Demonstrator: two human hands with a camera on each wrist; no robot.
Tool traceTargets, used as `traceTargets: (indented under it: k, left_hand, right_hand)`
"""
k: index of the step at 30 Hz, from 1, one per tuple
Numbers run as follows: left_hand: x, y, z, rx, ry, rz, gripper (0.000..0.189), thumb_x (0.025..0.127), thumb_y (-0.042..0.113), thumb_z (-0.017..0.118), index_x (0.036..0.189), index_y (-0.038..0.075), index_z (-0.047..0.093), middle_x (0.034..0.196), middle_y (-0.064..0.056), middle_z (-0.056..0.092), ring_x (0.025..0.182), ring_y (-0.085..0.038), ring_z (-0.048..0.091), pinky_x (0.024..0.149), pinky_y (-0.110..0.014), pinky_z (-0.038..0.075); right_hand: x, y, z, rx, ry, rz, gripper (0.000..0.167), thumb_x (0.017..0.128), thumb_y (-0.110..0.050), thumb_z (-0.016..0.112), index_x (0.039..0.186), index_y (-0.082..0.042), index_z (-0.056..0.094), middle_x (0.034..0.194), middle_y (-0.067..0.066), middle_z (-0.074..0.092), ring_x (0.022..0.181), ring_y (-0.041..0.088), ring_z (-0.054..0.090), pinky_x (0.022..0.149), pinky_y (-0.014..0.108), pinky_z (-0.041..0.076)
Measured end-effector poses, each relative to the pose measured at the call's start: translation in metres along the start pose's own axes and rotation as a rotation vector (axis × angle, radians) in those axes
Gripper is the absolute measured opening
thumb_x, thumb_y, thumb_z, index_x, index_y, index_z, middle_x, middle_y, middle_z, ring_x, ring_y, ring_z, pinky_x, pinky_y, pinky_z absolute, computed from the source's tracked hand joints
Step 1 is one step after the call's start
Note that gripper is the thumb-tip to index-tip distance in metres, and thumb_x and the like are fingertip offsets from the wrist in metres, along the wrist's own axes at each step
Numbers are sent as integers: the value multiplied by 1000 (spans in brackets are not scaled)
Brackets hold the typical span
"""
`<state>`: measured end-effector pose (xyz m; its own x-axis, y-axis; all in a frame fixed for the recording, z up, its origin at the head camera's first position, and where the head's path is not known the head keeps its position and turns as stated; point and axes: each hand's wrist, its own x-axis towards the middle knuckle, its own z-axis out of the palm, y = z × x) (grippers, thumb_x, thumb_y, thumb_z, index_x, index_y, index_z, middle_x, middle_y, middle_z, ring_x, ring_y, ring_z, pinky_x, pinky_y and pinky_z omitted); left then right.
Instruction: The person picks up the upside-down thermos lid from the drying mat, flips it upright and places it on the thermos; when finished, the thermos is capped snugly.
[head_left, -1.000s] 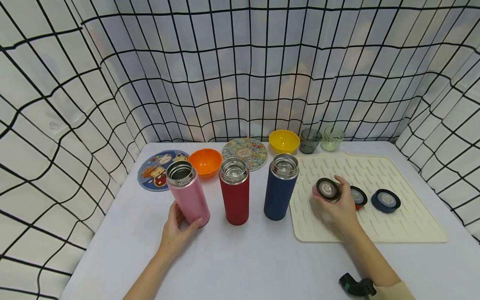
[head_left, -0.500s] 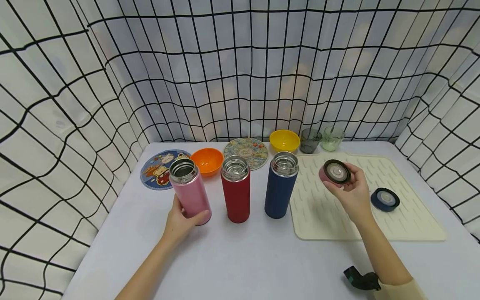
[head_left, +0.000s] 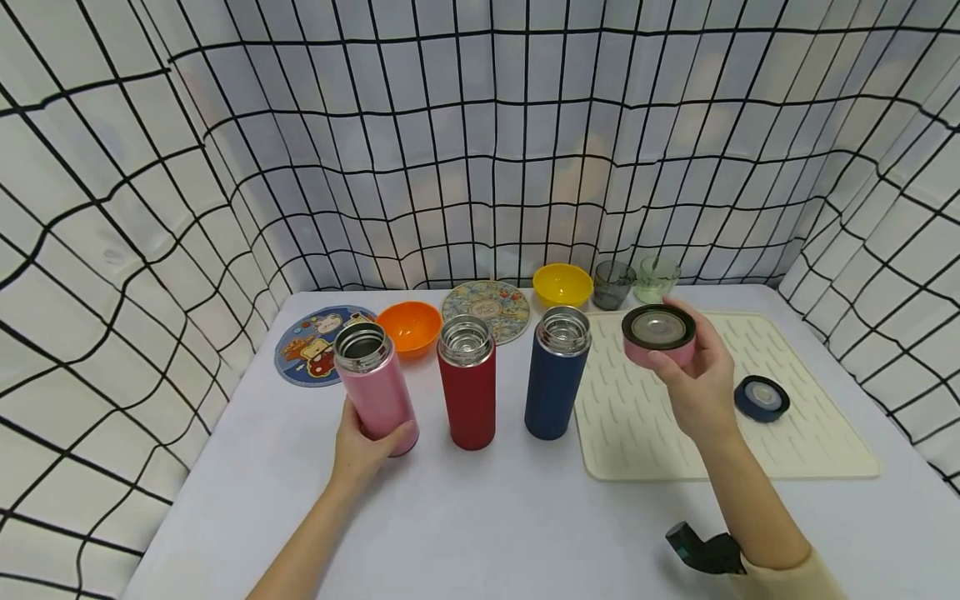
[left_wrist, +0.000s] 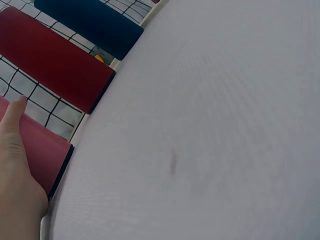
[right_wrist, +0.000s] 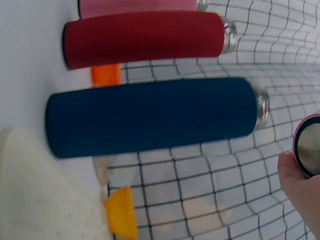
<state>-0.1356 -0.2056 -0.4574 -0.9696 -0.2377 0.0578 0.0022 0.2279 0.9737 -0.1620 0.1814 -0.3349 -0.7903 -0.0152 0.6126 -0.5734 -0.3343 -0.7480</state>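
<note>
The left hand (head_left: 360, 450) grips the pink bottle (head_left: 380, 389) low — on the tabletop (head_left: 510, 533), long axis vertical, open mouth dark inside. The right hand (head_left: 701, 379) pinches the pink lid (head_left: 658, 332), black-ringed face up. Between the hands — red bottle (head_left: 470, 400) and blue bottle (head_left: 553, 392), 2 open mouths, shiny inside.

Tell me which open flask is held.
The pink flask, leftmost: the left grip holds it, while the red flask and blue flask stand untouched.

Black square-mesh netting (head_left: 493, 157) hangs before pale walls (head_left: 510, 67) (the rear faintly blotched) behind and beside a flat white table (head_left: 517, 533).
</note>
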Motion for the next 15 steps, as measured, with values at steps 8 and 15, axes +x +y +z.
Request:
traceTargets:
  k: [8, 15]
  left_hand:
    - [-2, -10, 2, 22, 33, 46, 79, 73, 22, 78, 134, 13, 29, 127, -7, 44, 114, -22, 42, 99, -44, 36]
    - [-5, 0, 0, 5, 8, 36, 76, 75, 16, 76, 134, 10, 29, 128, -11, 44, 115, -24, 42, 101, -43, 34]
  right_hand:
    - [12, -3, 44, 105, -97, -82, 60, 74, 0, 73, 123, -3, 37, 114, 14, 56, 99, 22, 57, 81, 27, 50]
    - [17, 0, 76, 27, -122, -157, 63, 71, -24, 79, 118, -4, 42, 113, 10, 51, 104, 23, 49, 84, 25, 48]
